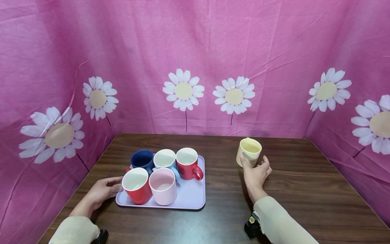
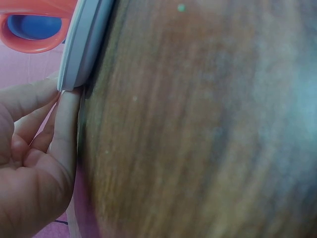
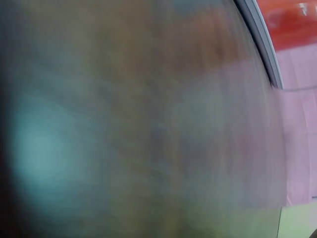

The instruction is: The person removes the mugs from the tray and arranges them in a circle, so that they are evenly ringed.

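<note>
R hand [image 1: 256,176] is at the yellow cup [image 1: 250,154], approx. 2 o'clock from the tray [image 1: 190,199]; thumb on its near side, fingers loosely bent beside it (can't tell if they grip). L hand [image 1: 105,189] pinches the tray's rim at 9 o'clock. On it: blue cup [image 1: 141,159] at 11, white cup [image 1: 165,162] at 12, red mug [image 1: 185,171] at 1, pink cup [image 1: 163,194] at 6, 2nd red mug [image 1: 137,192] at 8.
</note>
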Tool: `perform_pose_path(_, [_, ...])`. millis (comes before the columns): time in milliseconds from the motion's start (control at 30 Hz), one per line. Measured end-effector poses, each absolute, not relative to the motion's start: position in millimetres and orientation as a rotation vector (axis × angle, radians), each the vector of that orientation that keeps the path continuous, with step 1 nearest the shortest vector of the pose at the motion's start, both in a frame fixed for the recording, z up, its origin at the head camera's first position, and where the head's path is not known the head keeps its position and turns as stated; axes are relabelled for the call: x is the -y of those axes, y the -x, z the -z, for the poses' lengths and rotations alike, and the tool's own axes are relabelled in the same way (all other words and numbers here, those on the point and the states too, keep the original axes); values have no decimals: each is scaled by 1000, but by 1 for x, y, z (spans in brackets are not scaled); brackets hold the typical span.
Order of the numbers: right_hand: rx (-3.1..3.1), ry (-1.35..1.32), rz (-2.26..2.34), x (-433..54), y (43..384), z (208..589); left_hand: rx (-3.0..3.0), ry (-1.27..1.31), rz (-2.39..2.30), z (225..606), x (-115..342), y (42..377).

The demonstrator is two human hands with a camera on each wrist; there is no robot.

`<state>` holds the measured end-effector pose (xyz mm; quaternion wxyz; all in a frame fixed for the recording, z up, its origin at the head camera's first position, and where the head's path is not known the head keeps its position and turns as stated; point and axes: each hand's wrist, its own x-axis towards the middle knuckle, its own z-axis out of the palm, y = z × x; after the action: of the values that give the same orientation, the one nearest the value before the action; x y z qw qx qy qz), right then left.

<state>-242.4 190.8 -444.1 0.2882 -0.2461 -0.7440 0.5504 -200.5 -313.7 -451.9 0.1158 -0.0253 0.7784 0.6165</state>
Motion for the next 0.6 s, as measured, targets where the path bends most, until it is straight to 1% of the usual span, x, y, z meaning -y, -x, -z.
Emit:
perform_pose_path(333, [2137,524,-1446,-178,216,450,-2274,62,-1806,453,314,201])
perform_pose_path(600, [2302,362,-1449,-160,197,445,-2275,62,-1811,453,314,201])
